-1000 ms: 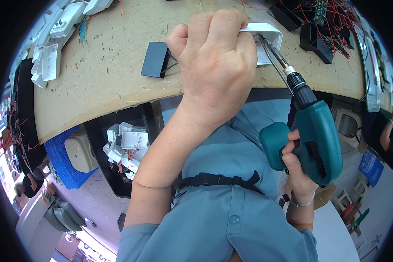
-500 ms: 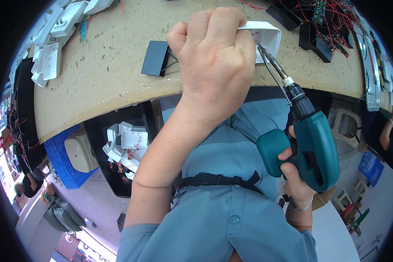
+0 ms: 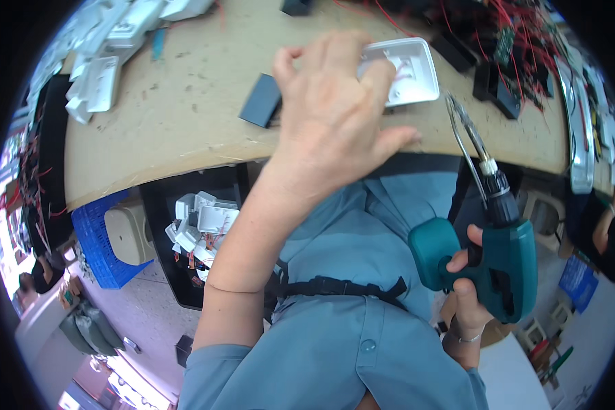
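This looks like an electronics assembly workshop: a scuffed workbench (image 3: 184, 130) carries piled white plastic casings (image 3: 102, 83), a green circuit board (image 3: 504, 39) and tangled red wires (image 3: 509, 14), and a green pistol-shaped soldering tool (image 3: 509, 266) reaches over its near edge. A black bin (image 3: 158, 212) below holds more casings (image 3: 215, 219), near a beige stool (image 3: 124, 239) and a blue crate (image 3: 101, 263); another person's arm (image 3: 603, 222) shows at the far right.

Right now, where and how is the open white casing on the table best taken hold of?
Probably pinch the white casing by its far rim, coming from the left, where the left hand is: the open side faces up, the wall looks thin, and the metal tip of the green soldering tool points close to its right end.
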A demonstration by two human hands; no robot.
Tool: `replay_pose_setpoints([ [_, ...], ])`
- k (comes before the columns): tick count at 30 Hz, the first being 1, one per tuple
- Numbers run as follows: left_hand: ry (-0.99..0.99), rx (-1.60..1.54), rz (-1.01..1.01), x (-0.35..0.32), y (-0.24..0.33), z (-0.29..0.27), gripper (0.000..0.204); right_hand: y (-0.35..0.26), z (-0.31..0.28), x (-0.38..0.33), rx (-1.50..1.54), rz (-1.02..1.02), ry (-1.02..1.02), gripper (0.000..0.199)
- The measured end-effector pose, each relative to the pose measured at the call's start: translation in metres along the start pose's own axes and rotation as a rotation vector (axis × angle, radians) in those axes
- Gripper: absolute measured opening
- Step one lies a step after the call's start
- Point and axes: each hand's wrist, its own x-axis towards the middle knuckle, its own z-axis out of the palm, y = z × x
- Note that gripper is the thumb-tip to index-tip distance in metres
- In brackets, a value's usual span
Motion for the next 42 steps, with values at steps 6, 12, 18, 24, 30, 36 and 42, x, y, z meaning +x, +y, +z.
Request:
replay_pose_setpoints([
  [6, 0.022, -0.163, -0.037, -0.013, -0.027, -0.015, 0.049, 0.014, -0.005, -0.001, -0.036, -0.199, -0.009, 0.063],
  [12, -0.084, -0.908, -0.483, -0.074, -0.084, -0.128, 0.065, 0.018, -0.009, 0.005, -0.029, -0.281, -0.049, 0.062],
  [18, -0.37, -0.827, -0.999, -0.173, -0.111, -0.191, 0.07, 0.021, -0.007, 0.014, -0.067, -0.312, -0.102, 0.059],
  [24, -0.527, 0.218, -0.889, -0.223, -0.144, -0.193, 0.061, 0.02, -0.004, 0.018, -0.036, -0.297, -0.125, 0.059],
  [30, 0.241, 0.179, -0.592, -0.089, -0.207, -0.176, 0.024, 0.015, 0.001, 0.017, -0.012, -0.29, -0.058, 0.053],
  [36, 0.229, 0.533, -0.623, -0.039, -0.298, -0.149, 0.028, 0.017, -0.007, 0.014, -0.051, -0.296, -0.065, 0.059],
  [42, 0.297, 0.145, -0.737, -0.069, -0.242, -0.157, 0.025, 0.023, -0.013, 0.019, -0.079, -0.292, -0.03, 0.058],
])
